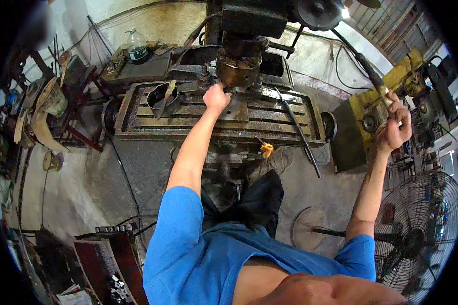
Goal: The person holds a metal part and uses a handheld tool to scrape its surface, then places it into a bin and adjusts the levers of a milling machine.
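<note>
My left hand (217, 98) is closed in a fist at the middle of a milling machine's slotted table (285, 133). It sits just left of the wide round metal head (237, 71), beside a bolted clamp (202, 80); what its fingers hold is hidden. Out to the right, my right hand (393, 129) is raised, its fingers curled round the lower end of a long lever handle (367, 68) that slants down from the machine's top. On the table's left part stands a dark pot (163, 101) with a brush (168, 94) leaning in it.
A long bar (301, 133) lies across the table's right part and juts past its front edge. A large caged fan (417, 239) stands close by my right arm. Back left is a clear plastic bottle (136, 47). A yellow machine (353, 122) is at right.
</note>
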`<action>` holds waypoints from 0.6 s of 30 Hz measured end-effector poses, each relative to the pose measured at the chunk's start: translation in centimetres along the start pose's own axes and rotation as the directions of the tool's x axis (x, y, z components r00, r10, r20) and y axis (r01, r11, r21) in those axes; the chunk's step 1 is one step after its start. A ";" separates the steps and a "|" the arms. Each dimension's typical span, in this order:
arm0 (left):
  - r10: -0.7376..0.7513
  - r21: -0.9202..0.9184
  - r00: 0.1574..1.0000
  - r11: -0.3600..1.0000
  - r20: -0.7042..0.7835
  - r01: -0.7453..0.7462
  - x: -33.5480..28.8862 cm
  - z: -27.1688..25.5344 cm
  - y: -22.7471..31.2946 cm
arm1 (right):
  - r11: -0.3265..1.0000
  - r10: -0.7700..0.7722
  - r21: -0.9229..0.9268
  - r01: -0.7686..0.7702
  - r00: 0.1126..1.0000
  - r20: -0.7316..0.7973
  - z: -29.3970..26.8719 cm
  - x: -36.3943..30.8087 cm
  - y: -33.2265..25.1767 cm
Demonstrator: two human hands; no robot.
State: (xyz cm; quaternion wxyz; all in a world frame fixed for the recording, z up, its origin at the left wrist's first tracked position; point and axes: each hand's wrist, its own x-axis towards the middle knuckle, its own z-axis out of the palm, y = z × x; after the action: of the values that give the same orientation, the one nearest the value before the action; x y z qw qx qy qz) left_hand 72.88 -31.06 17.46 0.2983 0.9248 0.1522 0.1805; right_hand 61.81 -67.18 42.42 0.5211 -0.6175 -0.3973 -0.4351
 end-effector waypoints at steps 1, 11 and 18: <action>0.001 -0.002 1.000 1.000 0.002 -0.001 0.0 -0.1 -0.1 | 0.999 0.003 -0.033 -0.003 1.000 0.003 0.4 0.5 -0.2; -0.014 -0.015 0.997 1.000 0.076 0.016 0.1 -0.6 0.2 | 0.999 -0.024 -0.028 0.022 0.996 -0.083 0.9 -1.9 0.5; 0.197 -0.134 0.974 0.968 -0.111 -0.211 -1.5 -4.8 -2.7 | 0.996 -0.012 0.087 0.017 0.999 -0.051 1.1 -1.6 0.4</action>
State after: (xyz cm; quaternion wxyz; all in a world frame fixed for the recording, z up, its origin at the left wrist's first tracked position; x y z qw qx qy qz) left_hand 69.03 -27.14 19.05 0.3367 0.9016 0.0568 0.2655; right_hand 61.89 -66.21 40.72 0.5543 -0.5800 -0.4071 -0.4366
